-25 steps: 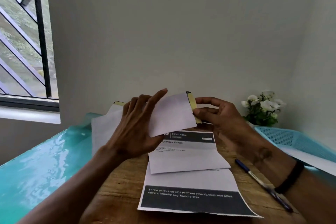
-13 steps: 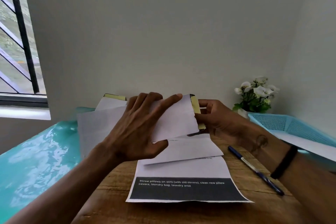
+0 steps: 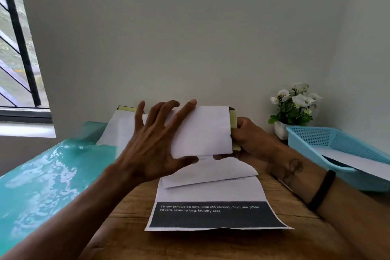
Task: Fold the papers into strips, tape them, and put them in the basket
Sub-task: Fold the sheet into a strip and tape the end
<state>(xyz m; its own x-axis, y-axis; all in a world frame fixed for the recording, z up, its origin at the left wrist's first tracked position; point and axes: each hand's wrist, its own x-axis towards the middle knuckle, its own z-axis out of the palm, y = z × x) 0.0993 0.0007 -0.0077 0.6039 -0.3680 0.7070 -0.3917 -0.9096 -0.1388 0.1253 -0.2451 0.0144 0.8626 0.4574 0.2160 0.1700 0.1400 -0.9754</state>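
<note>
I hold a folded white paper up above the wooden table. My left hand grips its left part, thumb under the lower edge and fingers spread over the front. My right hand pinches its right end, where a pale yellow strip shows behind the fold. Below lie a folded white sheet and a printed sheet with a dark band of text. The light blue basket stands at the right with a white paper in it.
A white pot of white flowers stands by the wall behind the basket. More white paper leans at the back left, over a shiny teal surface. A barred window is at the far left.
The head view has shifted, so the table sits lower in frame. My right hand has closed further around the paper's right end, and my left fingers have spread wider across its front.
</note>
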